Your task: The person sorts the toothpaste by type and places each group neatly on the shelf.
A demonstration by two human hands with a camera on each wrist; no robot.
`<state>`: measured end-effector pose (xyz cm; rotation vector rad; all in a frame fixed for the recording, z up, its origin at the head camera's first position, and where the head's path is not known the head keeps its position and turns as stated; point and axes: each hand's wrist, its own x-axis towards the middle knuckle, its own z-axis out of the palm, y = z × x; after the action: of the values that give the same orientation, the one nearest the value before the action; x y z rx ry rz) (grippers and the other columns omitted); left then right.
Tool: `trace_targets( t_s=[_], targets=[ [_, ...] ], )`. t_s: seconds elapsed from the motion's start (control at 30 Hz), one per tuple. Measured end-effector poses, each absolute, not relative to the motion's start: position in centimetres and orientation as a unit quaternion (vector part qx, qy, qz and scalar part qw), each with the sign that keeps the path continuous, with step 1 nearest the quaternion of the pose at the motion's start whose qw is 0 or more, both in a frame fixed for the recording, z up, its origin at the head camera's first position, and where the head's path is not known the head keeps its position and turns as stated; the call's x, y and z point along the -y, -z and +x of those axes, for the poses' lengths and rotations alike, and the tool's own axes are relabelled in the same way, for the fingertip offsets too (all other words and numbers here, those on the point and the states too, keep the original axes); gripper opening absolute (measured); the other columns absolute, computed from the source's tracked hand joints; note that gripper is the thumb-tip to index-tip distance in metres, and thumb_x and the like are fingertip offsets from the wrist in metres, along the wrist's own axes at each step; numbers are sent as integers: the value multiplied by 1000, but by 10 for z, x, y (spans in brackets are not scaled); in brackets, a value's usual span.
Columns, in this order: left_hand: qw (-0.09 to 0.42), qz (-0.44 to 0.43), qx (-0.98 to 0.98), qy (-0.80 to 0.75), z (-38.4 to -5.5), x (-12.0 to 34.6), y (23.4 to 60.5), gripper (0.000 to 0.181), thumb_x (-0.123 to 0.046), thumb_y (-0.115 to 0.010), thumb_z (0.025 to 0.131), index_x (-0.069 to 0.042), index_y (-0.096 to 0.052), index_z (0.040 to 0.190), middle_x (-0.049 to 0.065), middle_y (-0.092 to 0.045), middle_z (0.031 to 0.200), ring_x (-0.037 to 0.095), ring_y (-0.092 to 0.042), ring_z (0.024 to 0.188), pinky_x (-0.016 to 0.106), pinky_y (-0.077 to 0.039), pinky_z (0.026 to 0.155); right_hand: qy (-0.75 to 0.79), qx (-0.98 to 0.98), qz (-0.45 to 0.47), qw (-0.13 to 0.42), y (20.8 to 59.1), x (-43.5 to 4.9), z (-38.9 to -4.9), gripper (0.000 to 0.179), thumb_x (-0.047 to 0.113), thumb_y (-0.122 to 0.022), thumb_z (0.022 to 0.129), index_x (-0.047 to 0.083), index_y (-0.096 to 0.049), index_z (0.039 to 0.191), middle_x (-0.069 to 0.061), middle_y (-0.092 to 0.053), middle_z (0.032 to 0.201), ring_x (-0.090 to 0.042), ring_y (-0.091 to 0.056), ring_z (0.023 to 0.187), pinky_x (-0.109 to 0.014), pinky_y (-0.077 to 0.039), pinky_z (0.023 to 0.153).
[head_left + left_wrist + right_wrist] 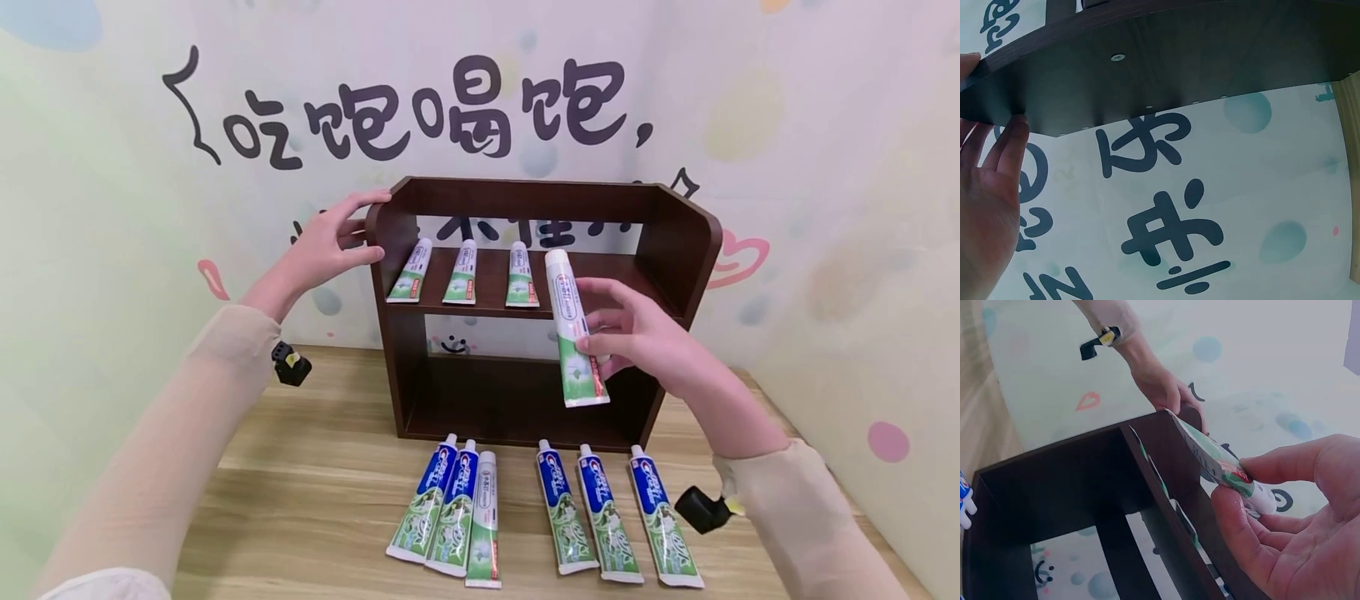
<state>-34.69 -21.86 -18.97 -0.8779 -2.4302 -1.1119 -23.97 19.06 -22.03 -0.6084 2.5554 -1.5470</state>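
Observation:
My right hand [637,337] pinches a white and green toothpaste tube [572,342] between thumb and fingers, cap end up, in front of the shelf's upper level. Seen from the right wrist, the tube [1210,456] has its flat crimped end pointing away from the palm. My left hand [326,246] holds the left side panel of the dark brown shelf [536,196]; in the left wrist view its fingers [1013,147] touch the panel's outer face. Three matching tubes lean in a row on the upper level: left [410,271], middle [461,272] and right [521,275].
On the wooden table [300,492] before the shelf lie several blue and green toothpaste tubes, such as one at the far right [666,521]. A white and green tube [486,521] lies among the left group. A printed wall cloth [480,50] hangs behind.

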Motion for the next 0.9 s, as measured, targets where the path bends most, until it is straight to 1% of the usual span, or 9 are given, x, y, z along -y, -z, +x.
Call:
trace_targets(
  t_s=[0.23, 0.37, 0.53, 0.7, 0.83, 0.9],
  targets=[
    [171, -306, 849, 396, -348, 218, 193, 68, -7, -68, 90, -19, -39, 151, -1, -37, 159, 37, -52, 135, 48, -44, 111, 498, -847, -185, 26, 208, -190, -256, 74, 15, -67, 92, 21, -27, 154, -19, -58, 124, -21, -63, 101, -31, -62, 74],
    [174, -304, 848, 397, -348, 219, 193, 68, -7, -68, 90, -20, -40, 150, -2, -37, 159, 37, -52, 135, 46, -45, 111, 502, -846, -177, 19, 201, -187, -266, 74, 16, -67, 92, 20, -26, 154, -18, -57, 127, -21, -62, 104, -29, -62, 75],
    [176, -306, 846, 400, -349, 218, 194, 67, -7, -68, 90, -19, -41, 150, -2, -38, 159, 37, -53, 134, 45, -45, 111, 523, -837, -158, 16, 190, -185, -280, 73, 14, -67, 92, 23, -28, 153, -15, -57, 125, -19, -63, 97, -26, -61, 71],
    [172, -303, 848, 399, -348, 218, 194, 67, -8, -68, 90, -19, -40, 150, -2, -37, 159, 36, -52, 134, 44, -46, 110, 529, -835, -154, 9, 179, -183, -293, 70, 12, -66, 92, 25, -30, 151, -13, -57, 120, -19, -64, 91, -26, -61, 68],
    [172, -302, 849, 399, -348, 219, 193, 67, -7, -68, 90, -18, -40, 150, -3, -37, 159, 36, -52, 135, 40, -47, 109, 521, -839, -154, -3, 172, -182, -306, 71, 13, -66, 92, 24, -30, 152, -15, -55, 124, -20, -61, 96, -26, -61, 69],
    [173, -303, 848, 400, -349, 219, 194, 67, -7, -68, 90, -17, -40, 150, -3, -37, 159, 35, -53, 134, 36, -48, 109, 520, -841, -150, -7, 171, -182, -313, 71, 12, -66, 92, 24, -29, 152, -16, -53, 126, -20, -60, 100, -26, -61, 69]
  ],
)
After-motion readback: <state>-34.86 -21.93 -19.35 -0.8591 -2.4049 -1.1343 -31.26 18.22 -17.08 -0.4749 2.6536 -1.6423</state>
